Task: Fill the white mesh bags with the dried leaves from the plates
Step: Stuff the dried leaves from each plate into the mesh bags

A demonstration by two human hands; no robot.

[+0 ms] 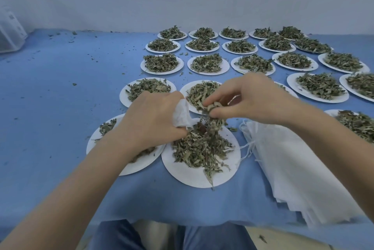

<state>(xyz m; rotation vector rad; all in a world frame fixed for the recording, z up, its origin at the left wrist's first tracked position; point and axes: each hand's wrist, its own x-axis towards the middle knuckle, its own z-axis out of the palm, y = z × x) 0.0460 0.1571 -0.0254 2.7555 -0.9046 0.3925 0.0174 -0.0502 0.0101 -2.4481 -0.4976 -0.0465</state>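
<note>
Honestly, spill risk: right hand (249, 102) pinches a clump of dried green leaves (210, 109) at 3 o'clock of the small white mesh bag (182, 115) bunched in the left hand's (153, 118) curled fingers; if its mouth sags, leaves drop onto the round white paper plate (194, 177)

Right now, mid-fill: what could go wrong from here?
1. The right hand pinches a loose clump of dried leaves beside the mesh bag that the left hand grips; bits may fall outside it.
2. The bag's mouth looks bunched, so leaves may miss.
3. The spare bag stack overhangs the table edge and could slide off.
</note>
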